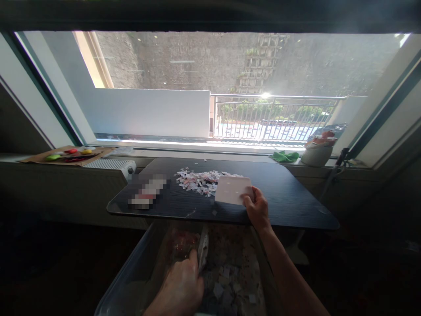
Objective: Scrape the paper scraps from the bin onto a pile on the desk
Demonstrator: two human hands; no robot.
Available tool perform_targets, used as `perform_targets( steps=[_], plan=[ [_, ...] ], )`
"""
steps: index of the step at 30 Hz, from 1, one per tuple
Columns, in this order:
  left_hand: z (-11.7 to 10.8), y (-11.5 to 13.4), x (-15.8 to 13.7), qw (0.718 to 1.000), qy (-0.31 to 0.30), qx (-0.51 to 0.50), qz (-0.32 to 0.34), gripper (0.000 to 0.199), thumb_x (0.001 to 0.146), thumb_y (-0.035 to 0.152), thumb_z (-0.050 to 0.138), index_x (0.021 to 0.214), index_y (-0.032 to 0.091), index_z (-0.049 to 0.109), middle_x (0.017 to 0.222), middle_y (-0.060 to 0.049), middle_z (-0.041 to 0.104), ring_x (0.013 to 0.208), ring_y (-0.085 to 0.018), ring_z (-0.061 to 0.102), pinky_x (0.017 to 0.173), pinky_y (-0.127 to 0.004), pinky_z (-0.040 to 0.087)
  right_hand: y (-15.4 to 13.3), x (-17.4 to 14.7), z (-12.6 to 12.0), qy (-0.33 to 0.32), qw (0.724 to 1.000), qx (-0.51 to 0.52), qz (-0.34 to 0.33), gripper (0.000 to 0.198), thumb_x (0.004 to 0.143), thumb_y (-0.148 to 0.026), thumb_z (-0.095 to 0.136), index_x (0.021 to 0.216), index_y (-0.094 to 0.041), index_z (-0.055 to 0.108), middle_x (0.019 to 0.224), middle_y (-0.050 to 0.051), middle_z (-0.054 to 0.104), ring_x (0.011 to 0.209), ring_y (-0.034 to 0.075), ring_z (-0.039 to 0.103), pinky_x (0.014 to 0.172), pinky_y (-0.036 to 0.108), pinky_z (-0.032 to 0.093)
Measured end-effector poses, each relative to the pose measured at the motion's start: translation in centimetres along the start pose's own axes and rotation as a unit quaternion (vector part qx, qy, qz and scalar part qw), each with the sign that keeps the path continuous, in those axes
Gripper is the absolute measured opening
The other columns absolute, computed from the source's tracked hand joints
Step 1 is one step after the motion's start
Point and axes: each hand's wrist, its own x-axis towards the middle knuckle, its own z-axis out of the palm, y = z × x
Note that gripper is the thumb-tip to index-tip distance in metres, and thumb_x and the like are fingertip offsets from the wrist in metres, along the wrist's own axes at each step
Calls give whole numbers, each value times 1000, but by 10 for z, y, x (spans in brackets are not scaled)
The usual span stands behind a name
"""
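My right hand (257,205) pinches the near right corner of a thin white square board (232,190), perhaps a plastic lid, tilted just over the dark table. Beside the board's left edge lies a spread pile of small cut paper pieces (197,181). Lower down, my left hand (182,283) is closed on the raised edge of a pale patterned bag (204,243) inside a clear plastic bin (120,281). Loose paper pieces (226,281) lie in that bag. A shiny clear packet with reddish contents (182,241) sits just beyond my left fingers.
The dark table (286,193) spans the space before the window. A blurred-out item (149,192) lies at its left. On the sill are a green cloth (283,156), a pot (316,153) and a brown board with coloured items (66,154). A radiator (112,164) stands left.
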Motion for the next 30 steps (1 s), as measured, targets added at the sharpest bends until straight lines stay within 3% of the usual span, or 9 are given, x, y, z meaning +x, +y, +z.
perform_targets(
  steps=[4,9,16,24,27,30],
  plan=[
    [0,0,1,1000,-11,6,-1,39,73,18,37,112,11,40,93,-13,60,88,-23,57,74,-33,42,4,2,2,62,998,16,12,36,68,-35,51,97,-15,50,82,5,58,67,16,52,62,28,43],
    [0,0,0,1000,2,4,1,40,73,18,36,112,11,41,94,-13,60,89,-24,57,74,-34,41,0,2,1,-29,1000,-3,7,30,67,-33,52,92,-16,54,76,3,59,64,15,52,61,27,42],
    [-3,2,-1,1000,-19,-11,-8,41,73,19,36,113,11,40,98,-13,60,92,-25,55,77,-35,40,4,3,3,-22,998,54,1,35,68,-36,54,96,-16,51,81,4,60,65,14,53,61,27,44],
    [1,-1,0,1000,9,-25,7,42,71,17,36,112,11,41,93,-13,61,89,-25,57,75,-36,41,-5,0,3,-94,994,56,2,33,66,-38,57,91,-16,53,78,3,61,62,14,55,57,26,45],
    [4,-2,3,1000,6,-29,6,46,69,17,38,115,8,40,94,-14,61,89,-26,57,76,-38,42,-2,-13,-4,-50,998,48,13,37,67,-41,55,95,-17,50,83,5,62,64,16,57,58,27,46],
    [7,-2,5,999,15,-36,7,50,68,16,40,117,8,39,95,-15,61,90,-27,57,76,-38,42,4,-32,-19,1,999,-37,9,36,68,-43,54,94,-18,51,83,6,63,68,18,58,63,31,47]
  ],
)
